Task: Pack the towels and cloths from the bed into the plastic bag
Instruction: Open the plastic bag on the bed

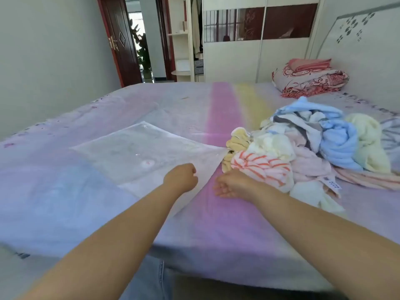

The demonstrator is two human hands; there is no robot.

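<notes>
Head view looks down a wide bed [65, 191] covered in a smooth pastel sheet with pink and yellow bands. Left of centre lies a flat, clear, crinkly plastic bag [138, 152], roughly rectangular, its right corner reaching the heap. The left hand [181, 178] rests on the bag's near right edge, its grip closed with fingers curled and pinching the film there. The right hand [232, 184] lies just beside it on the pink band, fingers loosely curled and holding nothing, its back touching the heap. To the right sits a loose, rumpled pile of soft terry towels and cloths [303, 146]: an orange-striped white towel [262, 165] nearest, a fluffy blue towel [337, 139] and a pale yellow one [368, 144] farther right. At the far right corner, a folded red-patterned quilt [311, 82] lies against the headboard. A dark wooden door [121, 40] stands open far left.
</notes>
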